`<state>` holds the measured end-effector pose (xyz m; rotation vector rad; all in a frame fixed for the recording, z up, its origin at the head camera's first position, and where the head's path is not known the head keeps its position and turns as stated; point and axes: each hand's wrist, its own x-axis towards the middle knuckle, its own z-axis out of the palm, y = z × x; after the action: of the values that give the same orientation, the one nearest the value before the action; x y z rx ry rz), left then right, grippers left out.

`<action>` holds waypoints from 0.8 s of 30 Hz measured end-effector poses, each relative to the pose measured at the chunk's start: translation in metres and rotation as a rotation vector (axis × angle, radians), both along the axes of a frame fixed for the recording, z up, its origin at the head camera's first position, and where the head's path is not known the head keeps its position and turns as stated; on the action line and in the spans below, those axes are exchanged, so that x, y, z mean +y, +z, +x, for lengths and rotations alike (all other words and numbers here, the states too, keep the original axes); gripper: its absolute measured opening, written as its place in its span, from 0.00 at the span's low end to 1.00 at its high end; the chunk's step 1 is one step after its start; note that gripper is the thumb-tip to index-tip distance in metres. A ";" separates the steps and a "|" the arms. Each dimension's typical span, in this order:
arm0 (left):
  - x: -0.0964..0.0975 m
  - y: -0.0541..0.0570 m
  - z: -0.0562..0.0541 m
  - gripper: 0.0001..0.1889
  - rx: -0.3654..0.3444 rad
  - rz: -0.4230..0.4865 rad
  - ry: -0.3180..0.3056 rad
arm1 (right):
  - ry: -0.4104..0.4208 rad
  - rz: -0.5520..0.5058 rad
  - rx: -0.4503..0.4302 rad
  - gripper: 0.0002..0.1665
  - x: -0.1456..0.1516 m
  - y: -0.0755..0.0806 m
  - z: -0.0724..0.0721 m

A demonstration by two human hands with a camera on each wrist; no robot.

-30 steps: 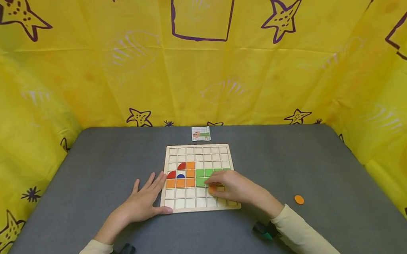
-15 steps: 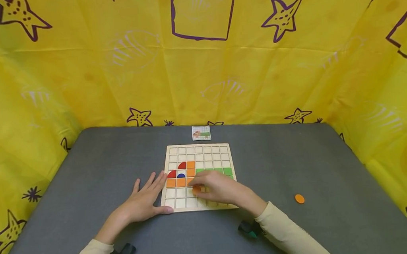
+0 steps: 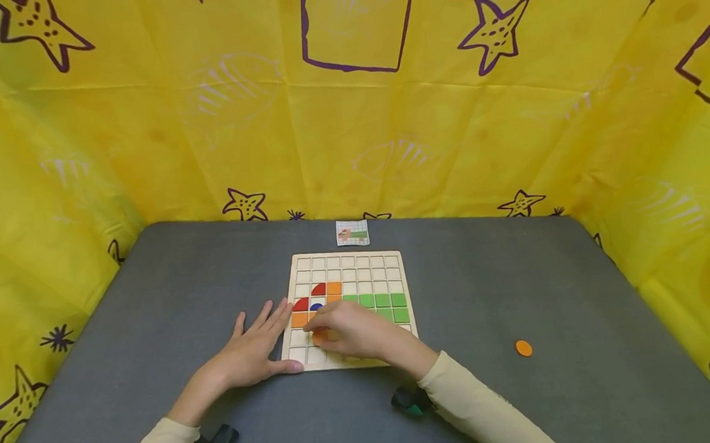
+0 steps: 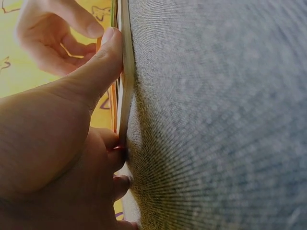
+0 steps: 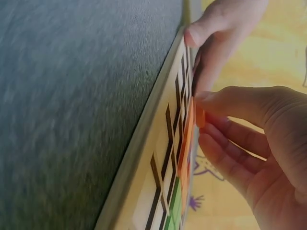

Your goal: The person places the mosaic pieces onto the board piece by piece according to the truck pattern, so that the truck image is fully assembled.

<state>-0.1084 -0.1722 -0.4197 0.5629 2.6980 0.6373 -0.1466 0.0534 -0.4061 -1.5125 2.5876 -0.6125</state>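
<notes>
A square wooden grid board (image 3: 362, 274) lies flat on the table. My left hand (image 3: 246, 355) rests at its left edge, fingers spread and thumb on the near corner. Between thumb and fingers my right hand (image 3: 354, 329) pinches an orange disc (image 5: 199, 115), partly covered, over the board's lower left cells. Set in the grid are red quarter-circle pieces (image 3: 301, 304), a blue half-circle (image 3: 316, 306), orange squares (image 3: 333, 288) and green squares (image 3: 383, 300). My right hand hides some of the middle cells.
Behind the board lies a small card (image 3: 352, 233) printed with a coloured grid picture. Another orange disc (image 3: 524, 348) sits on the grey table (image 3: 490, 273), right of the board. Yellow patterned cloth (image 3: 346, 111) surrounds the table at the back and sides.
My right hand has moved left across the board with the orange disc, uncovering the green squares at the right. My left hand has stayed in place.
</notes>
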 end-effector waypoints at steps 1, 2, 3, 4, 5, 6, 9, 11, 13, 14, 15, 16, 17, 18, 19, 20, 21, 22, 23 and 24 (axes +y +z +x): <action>0.000 0.000 0.000 0.57 0.001 0.002 0.001 | 0.002 0.003 0.007 0.13 -0.002 -0.001 0.000; 0.000 0.000 0.000 0.57 0.002 0.004 0.001 | 0.003 0.006 0.013 0.13 -0.003 -0.001 0.001; 0.000 0.000 0.000 0.57 0.004 0.004 0.002 | 0.002 0.011 0.022 0.13 -0.004 -0.001 0.001; 0.000 0.000 0.000 0.57 0.005 0.005 0.002 | -0.001 0.015 0.031 0.12 -0.005 -0.002 0.001; 0.000 0.000 0.000 0.57 0.006 0.006 0.001 | -0.006 0.019 0.039 0.12 -0.006 -0.003 0.000; 0.000 0.000 0.000 0.57 0.006 0.006 0.000 | -0.013 0.023 0.044 0.12 -0.007 -0.003 0.000; 0.000 -0.001 0.000 0.57 0.009 0.005 -0.003 | -0.026 0.036 0.060 0.12 -0.009 -0.004 -0.001; 0.000 -0.001 0.000 0.57 0.011 0.007 -0.004 | -0.030 0.046 0.065 0.12 -0.009 -0.005 -0.001; 0.000 0.000 0.000 0.57 0.010 0.009 -0.004 | -0.034 0.059 0.061 0.12 -0.009 -0.004 -0.001; 0.000 0.000 0.000 0.57 0.009 0.010 -0.003 | -0.039 0.068 0.058 0.13 -0.009 -0.004 -0.001; 0.000 0.000 0.000 0.57 0.007 0.011 -0.002 | -0.043 0.075 0.055 0.13 -0.009 -0.004 0.000; 0.000 0.000 0.000 0.57 0.005 0.011 -0.002 | -0.046 0.082 0.054 0.14 -0.010 -0.004 -0.001; 0.000 0.000 0.001 0.57 0.005 0.011 -0.001 | -0.051 0.088 0.053 0.14 -0.010 -0.004 0.000; 0.000 0.001 0.001 0.57 0.004 0.011 0.000 | -0.056 0.093 0.052 0.14 -0.010 -0.004 0.000; 0.000 0.001 0.001 0.57 0.004 0.010 0.000 | -0.061 0.098 0.056 0.14 -0.010 -0.004 0.000; 0.000 0.001 0.001 0.57 0.004 0.010 0.000 | -0.066 0.103 0.058 0.14 -0.010 -0.004 0.000; 0.000 0.001 0.001 0.57 0.003 0.010 0.000 | -0.069 0.106 0.061 0.14 -0.010 -0.004 0.000; 0.000 0.001 0.001 0.57 0.003 0.010 0.000 | -0.071 0.107 0.064 0.14 -0.010 -0.004 0.001; 0.000 0.000 0.001 0.57 0.003 0.010 0.000 | -0.074 0.109 0.064 0.14 -0.010 -0.004 0.001; 0.000 0.000 0.001 0.57 0.001 0.010 0.001 | -0.076 0.111 0.064 0.14 -0.010 -0.003 0.001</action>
<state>-0.1074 -0.1722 -0.4195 0.5646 2.6975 0.6519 -0.1457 0.0435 -0.4095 -1.4294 2.6880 -0.4262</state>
